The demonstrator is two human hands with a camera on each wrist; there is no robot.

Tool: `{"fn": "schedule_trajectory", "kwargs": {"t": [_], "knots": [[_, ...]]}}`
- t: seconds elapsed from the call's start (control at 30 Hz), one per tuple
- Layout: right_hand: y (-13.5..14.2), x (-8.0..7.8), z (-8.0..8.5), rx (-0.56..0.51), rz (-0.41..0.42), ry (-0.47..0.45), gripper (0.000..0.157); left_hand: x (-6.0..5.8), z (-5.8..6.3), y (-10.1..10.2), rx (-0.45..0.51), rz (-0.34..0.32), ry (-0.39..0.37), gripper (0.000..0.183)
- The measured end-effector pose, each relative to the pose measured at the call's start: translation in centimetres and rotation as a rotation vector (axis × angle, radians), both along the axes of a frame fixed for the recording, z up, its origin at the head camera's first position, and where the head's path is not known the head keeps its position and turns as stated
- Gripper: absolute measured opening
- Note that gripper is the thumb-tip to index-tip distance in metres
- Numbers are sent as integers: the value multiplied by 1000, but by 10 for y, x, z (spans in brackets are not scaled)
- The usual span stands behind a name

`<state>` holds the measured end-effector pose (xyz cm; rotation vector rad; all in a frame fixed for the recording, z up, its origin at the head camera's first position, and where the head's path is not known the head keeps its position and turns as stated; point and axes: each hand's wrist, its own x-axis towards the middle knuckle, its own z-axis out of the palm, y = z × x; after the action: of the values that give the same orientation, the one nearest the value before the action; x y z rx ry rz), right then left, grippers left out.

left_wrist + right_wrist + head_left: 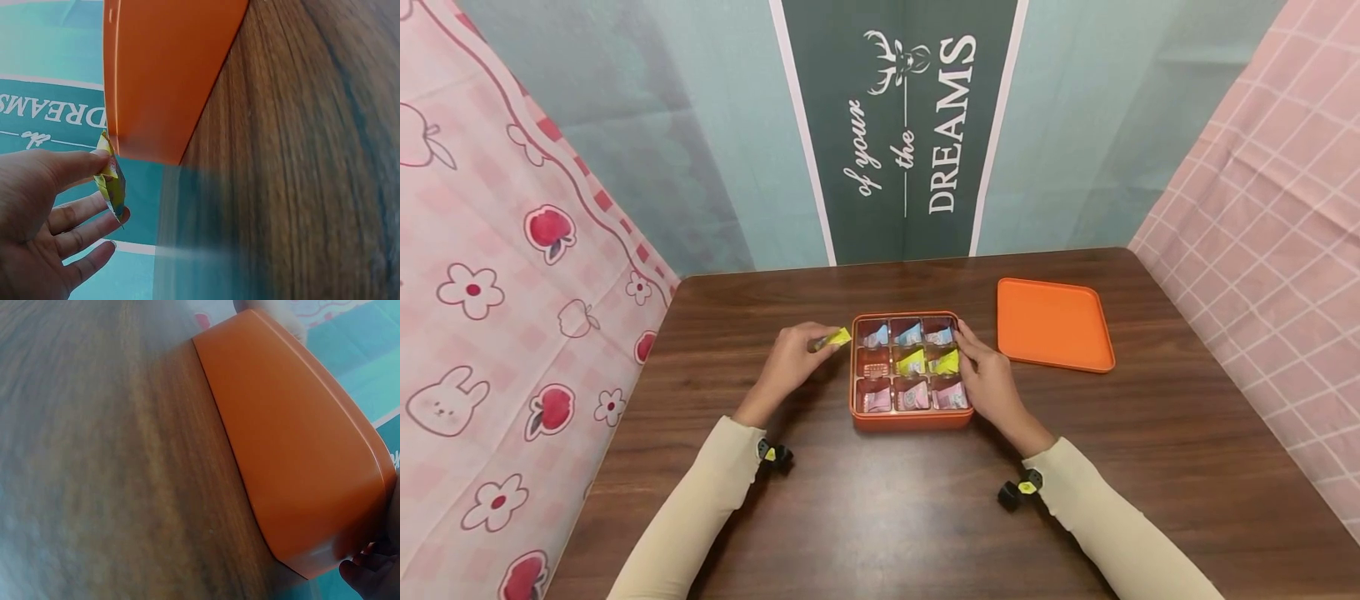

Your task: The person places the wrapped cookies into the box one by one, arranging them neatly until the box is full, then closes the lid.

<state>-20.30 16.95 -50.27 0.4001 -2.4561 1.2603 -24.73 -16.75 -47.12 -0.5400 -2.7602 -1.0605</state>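
An orange square box (912,422) stands on the table, its insert divided into rows of small compartments. Blue wrapped sweets (908,335) lie in the back row, yellow ones (912,363) in the middle and right of the centre row, pink ones (912,396) in the front row. The centre row's left compartment shows its bare ribbed bottom. Just left of the box, my left hand (797,358) pinches a yellow wrapped sweet (109,181) between thumb and fingers, above the table. My right hand (992,379) holds the box by its right side; its palm is out of sight.
An orange lid (1055,323) lies flat on the brown wooden table (895,517), behind and right of the box. Printed cloth hangs along the table's back (737,167), left (497,333) and right (1285,208) sides.
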Motion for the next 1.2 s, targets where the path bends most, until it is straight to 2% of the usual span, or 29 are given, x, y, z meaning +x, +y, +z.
{"fn": "schedule_trajectory", "kwargs": {"t": [0.43, 0.7, 1.2], "knots": [[0, 0, 0, 5, -4, -9, 37, 2, 4, 10, 51, -22, 42, 29], [1, 0, 0, 3, -1, -16, 38, 7, 7, 15, 51, -27, 49, 27], [0, 1, 2, -8, 7, -21, 37, 12, 9, 22, 114, -74, 95, 29]]}}
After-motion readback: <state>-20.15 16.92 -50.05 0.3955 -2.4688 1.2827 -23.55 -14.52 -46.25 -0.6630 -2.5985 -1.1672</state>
